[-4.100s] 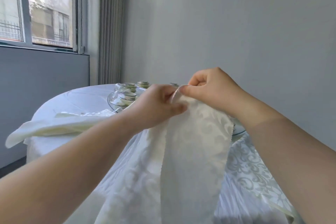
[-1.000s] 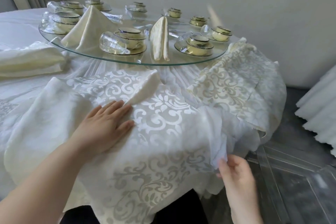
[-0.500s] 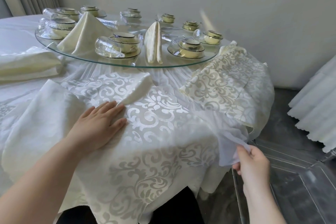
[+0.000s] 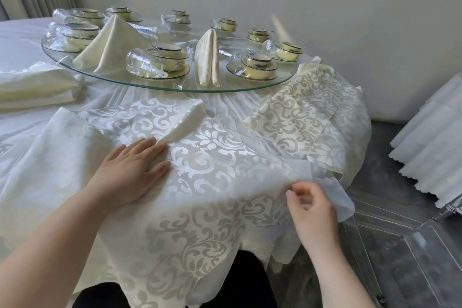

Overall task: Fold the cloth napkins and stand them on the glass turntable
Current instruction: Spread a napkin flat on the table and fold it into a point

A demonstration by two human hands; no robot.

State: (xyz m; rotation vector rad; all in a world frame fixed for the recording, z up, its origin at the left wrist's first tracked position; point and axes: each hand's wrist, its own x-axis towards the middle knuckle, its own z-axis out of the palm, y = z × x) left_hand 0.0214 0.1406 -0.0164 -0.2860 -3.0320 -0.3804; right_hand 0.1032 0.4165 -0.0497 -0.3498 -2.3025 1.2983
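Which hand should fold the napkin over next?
Probably the right hand: it pinches a corner of the napkin and could lift it over, while the left hand lies flat on the napkin, holding it down.

Left grip (image 4: 127, 172) flat on spread napkin (image 4: 215, 165), right grip (image 4: 312, 205) pinching its corner, two folded napkins (image 4: 110, 45) standing on glass turntable (image 4: 240, 85).

Rests the left hand (image 4: 132, 172) palm down, fingers straight and close together. Grips the napkin (image 4: 215, 167) edge with the right hand (image 4: 311, 204), fingers curled, both forearms bare.
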